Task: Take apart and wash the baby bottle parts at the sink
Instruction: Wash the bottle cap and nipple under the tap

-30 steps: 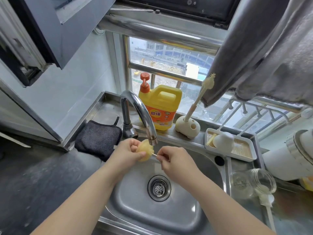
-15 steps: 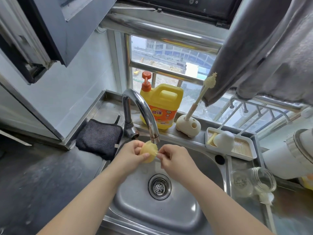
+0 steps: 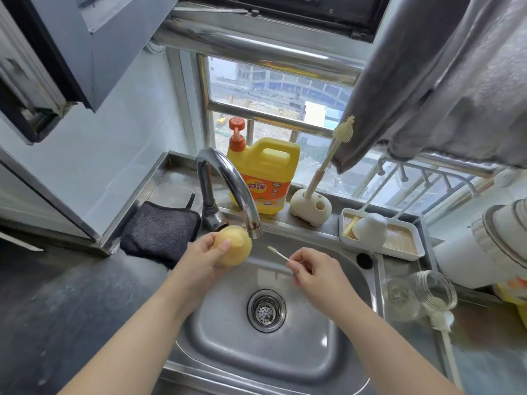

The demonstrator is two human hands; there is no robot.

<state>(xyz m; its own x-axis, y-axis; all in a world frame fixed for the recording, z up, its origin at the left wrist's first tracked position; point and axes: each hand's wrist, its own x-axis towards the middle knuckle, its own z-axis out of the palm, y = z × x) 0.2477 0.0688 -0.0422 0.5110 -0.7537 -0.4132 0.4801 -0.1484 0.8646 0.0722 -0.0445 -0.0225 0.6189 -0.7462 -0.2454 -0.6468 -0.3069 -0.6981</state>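
Observation:
My left hand (image 3: 204,262) grips a yellowish bottle teat (image 3: 235,246) just under the spout of the tap (image 3: 228,181), over the steel sink (image 3: 285,352). To its right, my right hand (image 3: 315,270) pinches a thin small brush (image 3: 278,253), whose tip points at the teat with a gap between them. A clear glass bottle (image 3: 419,295) lies on its side on the counter right of the sink. A white bottle part (image 3: 369,228) sits on the drying tray (image 3: 410,252).
A yellow detergent jug (image 3: 265,175) and a long brush in a cream holder (image 3: 310,206) stand on the sill behind the sink. A dark cloth (image 3: 161,232) lies left of the tap. A white appliance (image 3: 484,246) and a hanging grey towel (image 3: 442,81) are at right.
The small brush has come out of the teat and my right hand has drawn it away to the right. My left hand has lifted the teat slightly towards the spout.

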